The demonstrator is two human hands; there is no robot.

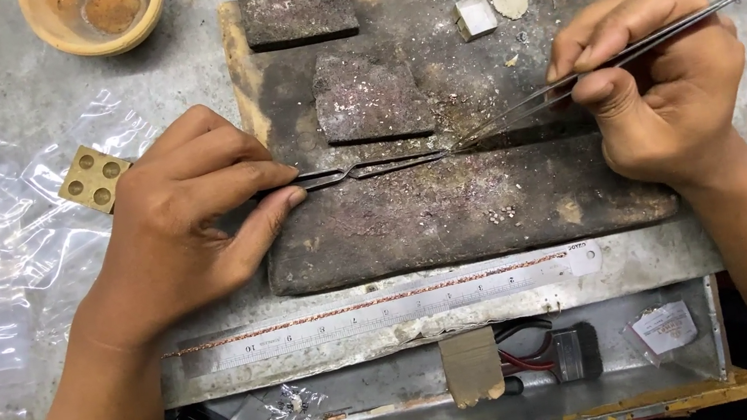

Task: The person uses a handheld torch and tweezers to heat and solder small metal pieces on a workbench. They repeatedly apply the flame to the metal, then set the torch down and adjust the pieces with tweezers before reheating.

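A small piece, too tiny to identify, is being positioned on the charred, rough block (454, 212) in the middle of the worktop. The left hand (180, 221) grips dark crossed tweezers (357, 171); the right hand (663, 79) pinches long shiny steel tweezers (665, 34). Both tips meet there. A fine, steady placement seems needed next.

Dark cross-lock tweezers (367, 169) lying flat across scorched soldering board (452, 198), tip pointing right; long steel tweezers (610, 61) slanting down from far right, tips meeting dark tweezers' tip at board centre; board surface blackened, speckled.
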